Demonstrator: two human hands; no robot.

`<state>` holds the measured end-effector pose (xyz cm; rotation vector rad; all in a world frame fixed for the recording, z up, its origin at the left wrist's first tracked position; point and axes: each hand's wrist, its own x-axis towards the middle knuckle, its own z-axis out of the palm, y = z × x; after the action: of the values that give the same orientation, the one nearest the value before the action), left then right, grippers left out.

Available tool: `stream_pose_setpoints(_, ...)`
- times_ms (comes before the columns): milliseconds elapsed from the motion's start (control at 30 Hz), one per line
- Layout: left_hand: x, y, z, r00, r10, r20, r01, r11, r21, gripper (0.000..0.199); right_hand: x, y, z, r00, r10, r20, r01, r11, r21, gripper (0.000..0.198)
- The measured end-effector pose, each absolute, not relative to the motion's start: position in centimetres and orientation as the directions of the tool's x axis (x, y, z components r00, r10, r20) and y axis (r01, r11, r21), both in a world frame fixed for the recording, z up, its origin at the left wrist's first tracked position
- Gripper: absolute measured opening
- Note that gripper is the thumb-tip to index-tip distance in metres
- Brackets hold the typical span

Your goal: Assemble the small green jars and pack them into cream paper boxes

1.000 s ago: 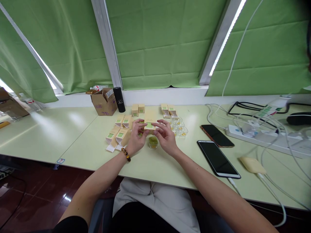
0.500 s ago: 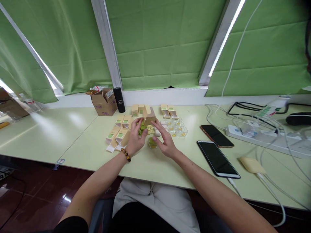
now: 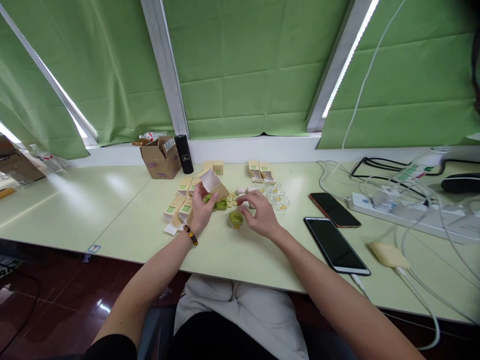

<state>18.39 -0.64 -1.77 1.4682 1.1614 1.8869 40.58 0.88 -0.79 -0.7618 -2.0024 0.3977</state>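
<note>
My left hand [image 3: 203, 209] is closed around a small beige cardboard box [image 3: 220, 190], tilted with its white flap raised. My right hand [image 3: 259, 212] is just right of the box, its thumb and fingers curved apart with nothing seen between them. Just below its fingertips a small clear jar with a green lid [image 3: 236, 219] stands on the table. Green lids [image 3: 222, 204] and small pale yellow labelled pieces [image 3: 231, 199] lie behind, partly covered by the left hand and box. Clear glass jars [image 3: 279, 200] stand in a group to the right.
Beige boxes with green labels [image 3: 173, 209] stand at left, and more boxes [image 3: 258, 170] at the back. A brown carton [image 3: 161, 159] and a black cylinder [image 3: 183, 154] are behind. Two phones [image 3: 337, 246], cables and a power strip [image 3: 408, 215] occupy the right side.
My left hand has moved left and lower with the box, which now tilts with its white flap showing. My right hand has let go of the box and sits beside the jar.
</note>
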Motion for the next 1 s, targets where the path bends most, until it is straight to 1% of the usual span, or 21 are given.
stream_pose_setpoints(133,18.1,-0.5,-1.9,-0.323,0.769,0.552,0.159,-0.531,0.832,0.065,41.4,1.5,-0.1,-0.580,0.652,0.488,0.473,0.757,-0.450,0.028)
stream_pose_setpoints(233,18.1,-0.6,-2.0,-0.320,0.781,0.536,0.189,-0.501,0.844,0.061,41.4,1.2,0.0,-0.661,0.631,0.407,0.513,0.775,-0.368,0.039)
stream_pose_setpoints(367,18.0,-0.5,-2.1,-0.318,0.811,0.492,0.215,-0.444,0.870,0.057,41.0,0.7,-0.1,-0.696,0.623,0.358,0.558,0.782,-0.276,0.037)
stream_pose_setpoints(433,18.0,-0.4,-2.2,-0.308,0.824,0.475,0.208,-0.429,0.879,0.057,40.8,0.7,-0.1,-0.693,0.637,0.338,0.579,0.771,-0.265,0.034)
stream_pose_setpoints(533,17.9,-0.2,-2.2,-0.297,0.835,0.464,0.201,-0.421,0.885,0.059,40.9,1.1,-0.2,-0.665,0.659,0.351,0.578,0.752,-0.318,0.028)
stream_pose_setpoints(667,17.8,-0.2,-2.4,-0.295,0.839,0.458,0.197,-0.415,0.888,0.060,41.5,1.8,0.0,-0.601,0.680,0.421,0.502,0.730,-0.463,0.025)
stream_pose_setpoints(733,17.8,-0.2,-2.4,-0.292,0.840,0.457,0.204,-0.412,0.888,0.059,42.0,2.0,0.3,-0.586,0.678,0.443,0.405,0.719,-0.565,0.028)
stream_pose_setpoints(833,18.0,-0.2,-2.5,-0.268,0.850,0.454,0.208,-0.409,0.888,0.056,42.6,2.0,0.8,-0.594,0.653,0.469,0.197,0.684,-0.703,0.037)
stream_pose_setpoints(933,18.3,-0.4,-2.5,-0.196,0.869,0.455,0.206,-0.417,0.885,0.055,42.8,2.0,1.0,-0.546,0.641,0.539,0.010,0.648,-0.762,0.046)
stream_pose_setpoints(1000,18.6,-0.7,-2.4,-0.138,0.875,0.464,0.241,-0.425,0.873,0.057,42.8,2.0,1.0,-0.457,0.663,0.593,-0.079,0.634,-0.769,0.048)
